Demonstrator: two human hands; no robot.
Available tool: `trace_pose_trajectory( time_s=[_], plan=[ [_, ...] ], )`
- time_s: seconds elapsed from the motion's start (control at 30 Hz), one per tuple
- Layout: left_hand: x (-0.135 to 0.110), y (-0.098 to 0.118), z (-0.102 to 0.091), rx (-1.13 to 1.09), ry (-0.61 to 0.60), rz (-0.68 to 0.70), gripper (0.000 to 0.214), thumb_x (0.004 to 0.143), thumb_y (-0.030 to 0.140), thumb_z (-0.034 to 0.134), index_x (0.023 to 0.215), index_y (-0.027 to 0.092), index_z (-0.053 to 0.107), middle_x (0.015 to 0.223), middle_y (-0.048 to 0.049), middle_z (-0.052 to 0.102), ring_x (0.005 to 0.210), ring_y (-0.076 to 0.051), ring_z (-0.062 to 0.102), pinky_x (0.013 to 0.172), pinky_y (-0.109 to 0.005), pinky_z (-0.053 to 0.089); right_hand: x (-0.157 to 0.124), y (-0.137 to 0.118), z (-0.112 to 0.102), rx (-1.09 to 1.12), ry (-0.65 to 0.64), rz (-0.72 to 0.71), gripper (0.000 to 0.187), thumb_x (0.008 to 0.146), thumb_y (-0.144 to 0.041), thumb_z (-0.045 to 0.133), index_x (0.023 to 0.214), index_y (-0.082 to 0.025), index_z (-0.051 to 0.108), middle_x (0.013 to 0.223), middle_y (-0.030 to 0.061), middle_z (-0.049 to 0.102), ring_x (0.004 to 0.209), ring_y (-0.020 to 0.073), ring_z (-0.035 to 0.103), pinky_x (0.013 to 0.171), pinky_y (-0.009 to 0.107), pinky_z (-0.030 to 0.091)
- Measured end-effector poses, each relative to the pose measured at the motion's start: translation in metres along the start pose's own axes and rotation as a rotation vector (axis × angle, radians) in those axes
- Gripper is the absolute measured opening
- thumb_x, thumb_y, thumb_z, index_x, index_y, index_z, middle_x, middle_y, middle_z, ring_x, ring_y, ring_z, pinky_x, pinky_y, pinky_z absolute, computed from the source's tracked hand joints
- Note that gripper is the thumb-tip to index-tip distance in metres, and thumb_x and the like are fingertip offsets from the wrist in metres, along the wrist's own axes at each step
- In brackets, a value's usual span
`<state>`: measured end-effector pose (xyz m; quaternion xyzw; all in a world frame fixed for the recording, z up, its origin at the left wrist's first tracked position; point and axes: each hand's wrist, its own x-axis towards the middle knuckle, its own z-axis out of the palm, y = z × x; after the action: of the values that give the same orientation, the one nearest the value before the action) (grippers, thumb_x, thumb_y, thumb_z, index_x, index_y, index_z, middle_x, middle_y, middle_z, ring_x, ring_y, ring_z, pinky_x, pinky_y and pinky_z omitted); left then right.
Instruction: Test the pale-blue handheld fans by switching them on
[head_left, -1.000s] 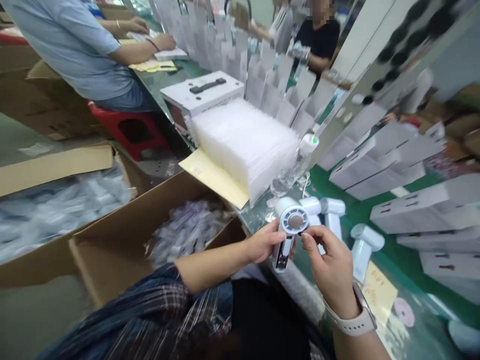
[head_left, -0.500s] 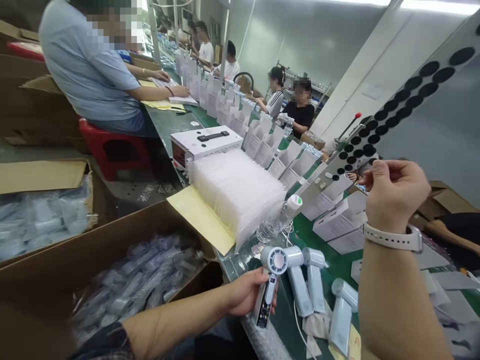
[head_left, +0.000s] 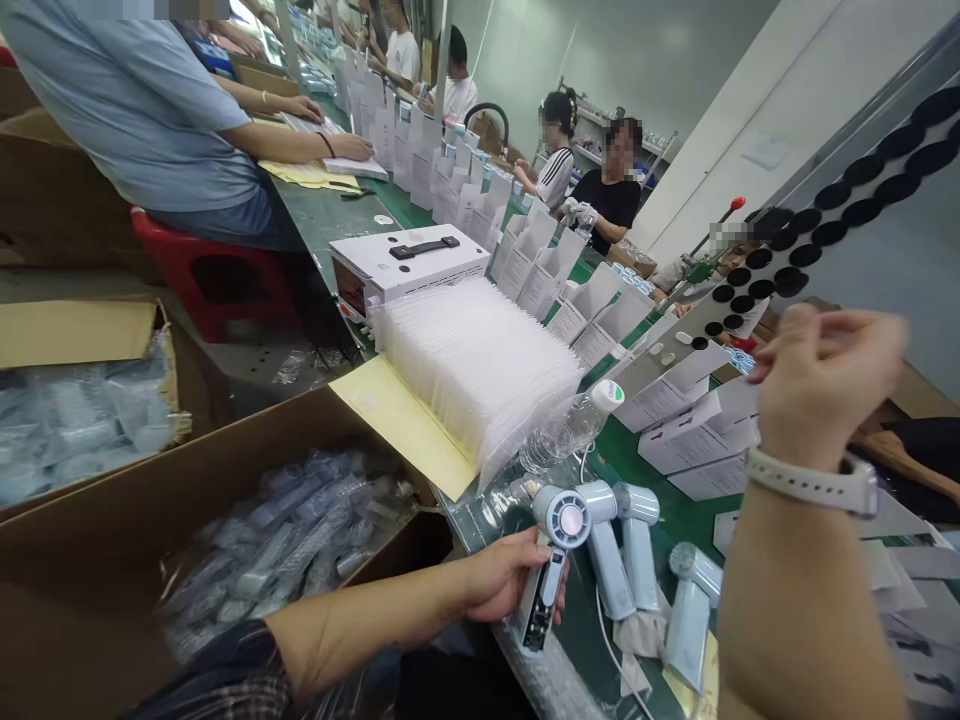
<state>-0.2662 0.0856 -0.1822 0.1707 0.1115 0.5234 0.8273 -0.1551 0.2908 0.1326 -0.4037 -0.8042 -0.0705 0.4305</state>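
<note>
My left hand [head_left: 506,577] is wrapped round the handle of a light-blue handheld fan [head_left: 568,519], with the fan head up and the handle's front open on a dark circuit board. Up at the right, my right hand [head_left: 829,370] is closed with thumb and fingertips together, blurred by motion; what is between them, if anything, is hidden. Near it slants a metal bar [head_left: 660,365] carrying rows of round black pads [head_left: 761,288]. More light-blue fans [head_left: 639,540] lie on the green table beside the held one, and another fan [head_left: 688,625] lies further right.
A stack of clear plastic sleeves [head_left: 480,360] and a plastic bottle [head_left: 574,425] stand ahead, behind them a white machine [head_left: 409,255]. Open white boxes [head_left: 521,265] line the table [head_left: 315,215]. A carton [head_left: 97,510] of bagged parts is at left; a co-worker [head_left: 142,130] sits beyond.
My right hand has moved slightly right relative to the bar, away from its black pads. The camera view has shifted a little; my left hand still holds the fan in much the same pose.
</note>
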Motion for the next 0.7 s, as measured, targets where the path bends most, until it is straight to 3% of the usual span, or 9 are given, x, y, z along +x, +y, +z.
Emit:
trace_pose_trajectory(
  time_s=[0.13,0.23,0.37,0.47,0.53,0.63,0.7],
  plan=[
    [-0.001,0.002,0.002,0.007,0.018,-0.002,0.048,0.073,0.045,0.089,0.100,0.019,0.058,0.091,-0.0022,0.068,0.074,-0.018,0.070,0.068,-0.034,0.059,-0.021,-0.007,0.024,0.081,0.008,0.099,0.038,0.097,-0.059,0.061,0.101,-0.022,0.068,0.080,0.0097,0.072,0.069,0.0261,0.070,0.061,0.039,0.051],
    [-0.002,0.004,0.003,0.028,0.017,0.007,0.050,0.072,0.044,0.090,0.099,0.019,0.057,0.090,-0.0021,0.068,0.074,-0.018,0.070,0.069,-0.035,0.060,-0.035,-0.004,0.042,0.171,0.060,0.252,0.032,0.095,-0.055,0.062,0.096,-0.023,0.062,0.079,0.0088,0.071,0.063,0.0247,0.068,0.059,0.039,0.052],
    [-0.001,0.006,0.004,0.057,0.025,0.023,0.048,0.073,0.042,0.089,0.102,0.018,0.058,0.092,-0.0023,0.069,0.075,-0.018,0.071,0.070,-0.035,0.060,-0.035,0.005,0.049,0.236,0.124,0.357,0.023,0.090,-0.045,0.066,0.091,-0.026,0.053,0.084,0.0092,0.071,0.060,0.0220,0.064,0.061,0.040,0.053],
    [0.000,0.008,0.007,0.074,0.048,0.043,0.049,0.073,0.042,0.089,0.103,0.018,0.058,0.090,-0.0018,0.070,0.076,-0.018,0.071,0.071,-0.035,0.059,-0.036,-0.005,0.033,0.268,0.008,0.342,0.018,0.089,-0.037,0.067,0.084,-0.027,0.053,0.071,0.0041,0.065,0.057,0.0203,0.062,0.059,0.037,0.050],
    [-0.002,0.008,0.011,0.079,0.075,0.056,0.052,0.070,0.041,0.090,0.103,0.019,0.057,0.088,-0.0014,0.071,0.075,-0.019,0.072,0.071,-0.035,0.060,-0.055,-0.021,0.013,0.319,-0.079,0.329,0.017,0.090,-0.033,0.067,0.081,-0.028,0.054,0.062,0.0006,0.061,0.054,0.0183,0.060,0.057,0.034,0.048],
    [-0.007,0.010,0.021,0.069,0.105,0.049,0.054,0.068,0.043,0.089,0.104,0.018,0.058,0.087,-0.0028,0.072,0.076,-0.021,0.073,0.071,-0.036,0.061,-0.112,-0.044,-0.021,0.439,-0.257,0.331,0.016,0.091,-0.035,0.071,0.081,-0.025,0.063,0.060,0.0004,0.064,0.053,0.0164,0.060,0.052,0.030,0.047],
    [-0.009,0.011,0.031,0.061,0.096,0.035,0.056,0.068,0.049,0.088,0.104,0.018,0.058,0.087,-0.0039,0.072,0.074,-0.023,0.073,0.069,-0.038,0.061,-0.161,-0.052,-0.039,0.543,-0.495,0.414,0.021,0.092,-0.038,0.073,0.079,-0.022,0.067,0.059,0.0016,0.066,0.049,0.0153,0.059,0.047,0.027,0.046]
  ],
)
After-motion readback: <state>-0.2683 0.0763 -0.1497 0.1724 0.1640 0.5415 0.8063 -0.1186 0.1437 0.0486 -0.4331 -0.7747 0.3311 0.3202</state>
